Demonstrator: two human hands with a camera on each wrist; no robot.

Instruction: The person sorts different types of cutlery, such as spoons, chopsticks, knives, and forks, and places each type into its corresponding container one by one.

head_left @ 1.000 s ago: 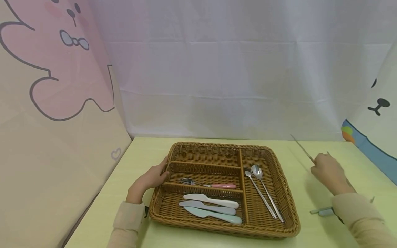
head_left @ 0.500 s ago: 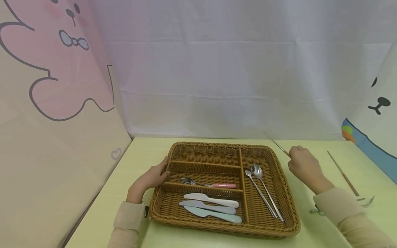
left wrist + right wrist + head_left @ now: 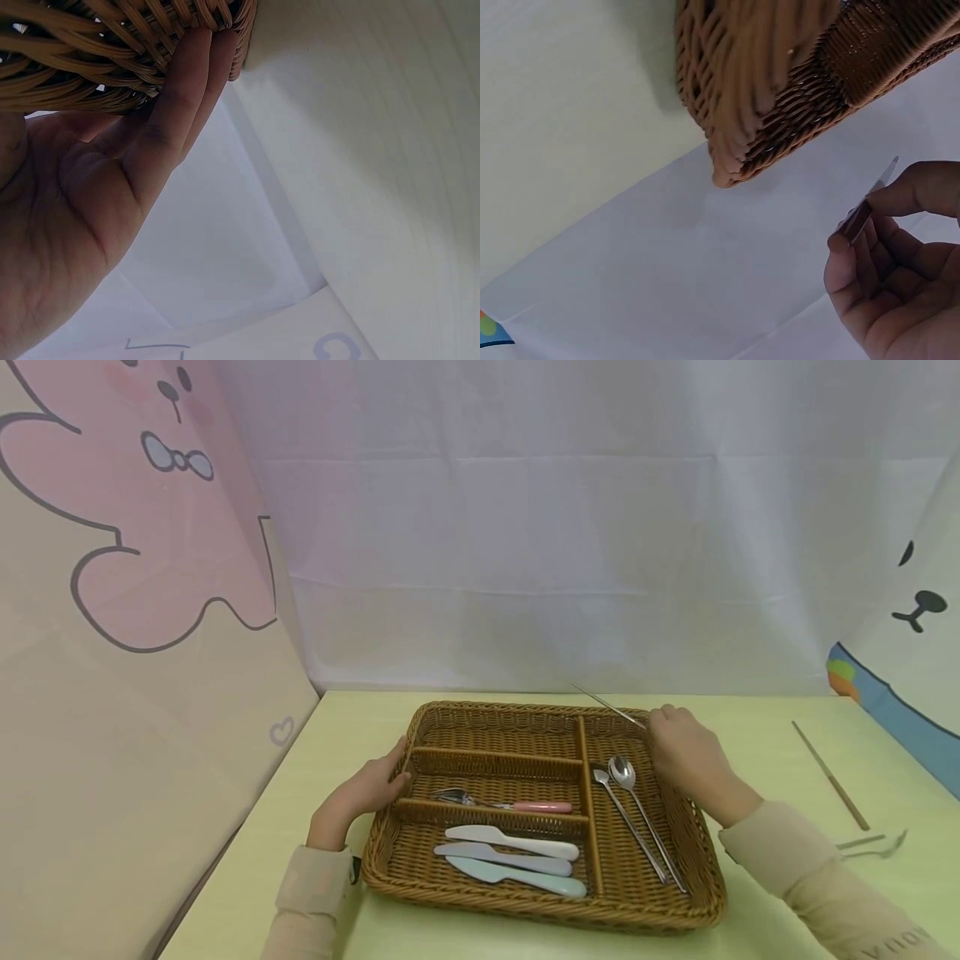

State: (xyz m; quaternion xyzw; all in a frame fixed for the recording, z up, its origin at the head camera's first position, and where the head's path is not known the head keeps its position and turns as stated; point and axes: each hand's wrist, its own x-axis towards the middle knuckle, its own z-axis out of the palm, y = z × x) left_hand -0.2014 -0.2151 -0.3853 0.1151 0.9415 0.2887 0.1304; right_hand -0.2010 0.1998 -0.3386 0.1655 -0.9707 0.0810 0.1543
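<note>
Right hand (image 3: 690,760) pinches the stick (image 3: 856,220) near its brown butt, fingers masking midsection; foreshortened in wrist view. Thin end points far-left from the hand, near basket (image 3: 540,910) far-right corner, height unclear. Left hand (image 3: 366,787) grips basket's left rim.

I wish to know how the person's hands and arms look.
The left hand and right hand wear no gloves. The left sleeve and right sleeve are beige, with wide cuffs. A small dark piece shows beside the left cuff; darker lettering, unreadable here, marks the right sleeve.
</note>
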